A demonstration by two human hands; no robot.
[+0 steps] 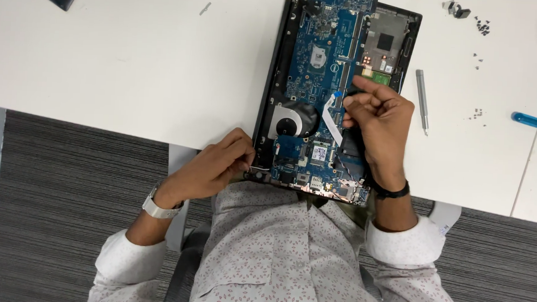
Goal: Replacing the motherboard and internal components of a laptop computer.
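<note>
My right hand (377, 117) is curled with the fingers bent over the white flat ribbon cable (332, 116); whether they pinch it I cannot tell. The cable lies just left of these fingers, its long axis running away from me. My left hand (218, 167) pinches a thin wire (259, 167) at the near left edge of the one open laptop (331, 68). To the right, on the white desk (132, 58), lie one silver screwdriver (422, 101) and one blue-handled tool (534, 122).
</note>
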